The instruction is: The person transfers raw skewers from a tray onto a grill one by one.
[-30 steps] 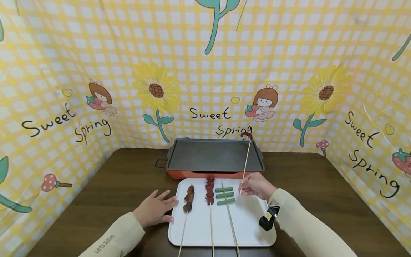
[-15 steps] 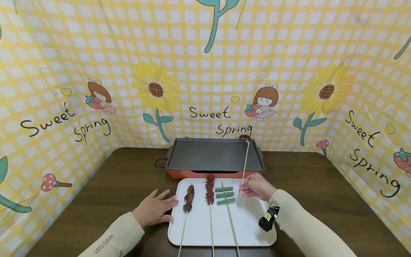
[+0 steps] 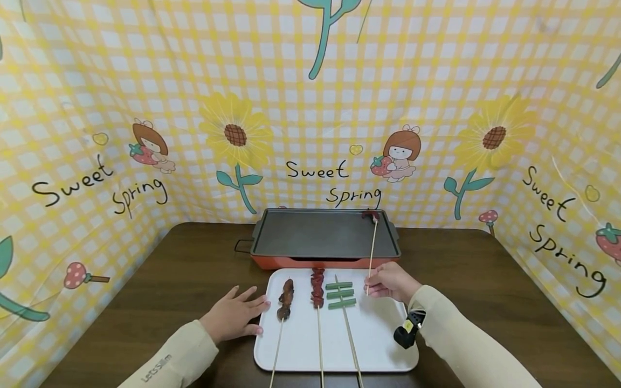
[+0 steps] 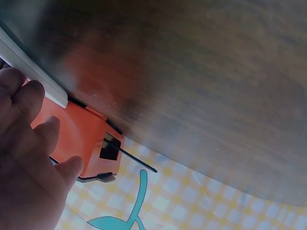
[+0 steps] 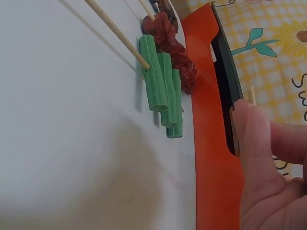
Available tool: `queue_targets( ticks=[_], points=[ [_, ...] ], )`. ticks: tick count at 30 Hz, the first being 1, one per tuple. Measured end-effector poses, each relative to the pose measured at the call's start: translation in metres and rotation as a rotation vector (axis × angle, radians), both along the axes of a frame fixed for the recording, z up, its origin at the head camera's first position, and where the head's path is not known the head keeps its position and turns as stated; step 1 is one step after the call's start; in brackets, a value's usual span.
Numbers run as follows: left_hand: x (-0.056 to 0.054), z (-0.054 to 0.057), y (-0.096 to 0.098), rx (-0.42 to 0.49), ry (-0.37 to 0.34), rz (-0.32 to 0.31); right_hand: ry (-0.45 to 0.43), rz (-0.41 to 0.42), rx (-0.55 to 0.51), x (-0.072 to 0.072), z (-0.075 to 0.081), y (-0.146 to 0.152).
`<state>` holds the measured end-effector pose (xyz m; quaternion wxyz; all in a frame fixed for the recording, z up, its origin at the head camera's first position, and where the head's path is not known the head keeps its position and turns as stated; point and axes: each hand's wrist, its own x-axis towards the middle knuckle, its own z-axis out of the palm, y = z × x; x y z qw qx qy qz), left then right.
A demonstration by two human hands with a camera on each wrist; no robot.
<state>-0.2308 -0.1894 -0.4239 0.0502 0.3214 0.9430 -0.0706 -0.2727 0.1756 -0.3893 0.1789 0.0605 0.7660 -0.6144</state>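
Observation:
My right hand [image 3: 392, 281] pinches the lower end of a thin wooden skewer [image 3: 372, 245] between thumb and fingers. A dark red curled piece [image 3: 370, 215] at its tip overlaps the back right of the griddle [image 3: 310, 234]. With fingers spread, my left hand [image 3: 233, 315] touches the left rim of the white tray [image 3: 297, 345]. Across this tray lie a brown meat skewer [image 3: 286, 299], a red meat skewer [image 3: 317, 288] and a skewer with green bean-like pieces [image 3: 340, 295]. The right wrist view shows the green pieces [image 5: 156, 79] close by, left of my thumb [image 5: 256, 143].
The orange griddle body [image 3: 286, 262] stands right behind the tray, with a wire handle [image 3: 241, 246] at its left. Bare dark wooden table [image 3: 160, 280] extends to both sides. A yellow checked cloth [image 3: 310, 124] hangs behind and along the sides.
The tip of the held skewer has come down from above the griddle's back edge to over its back right surface. My right hand shifted slightly right; my left hand stayed put.

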Motion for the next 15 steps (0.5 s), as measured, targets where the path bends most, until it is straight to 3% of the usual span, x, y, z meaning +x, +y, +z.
queue_targets(
  ticks=[4, 9, 15],
  points=[
    [-0.001, 0.000, -0.001, 0.012, 0.001, -0.009, 0.004, 0.012, -0.015, 0.002, 0.000, 0.003],
    [-0.001, 0.000, 0.000, 0.024, -0.013, -0.020, 0.030, -0.002, 0.046, 0.005, -0.003, 0.005],
    [-0.001, 0.001, 0.000, -0.003, 0.017, -0.030, 0.050, -0.011, 0.119, 0.021, -0.009, 0.006]
  ],
)
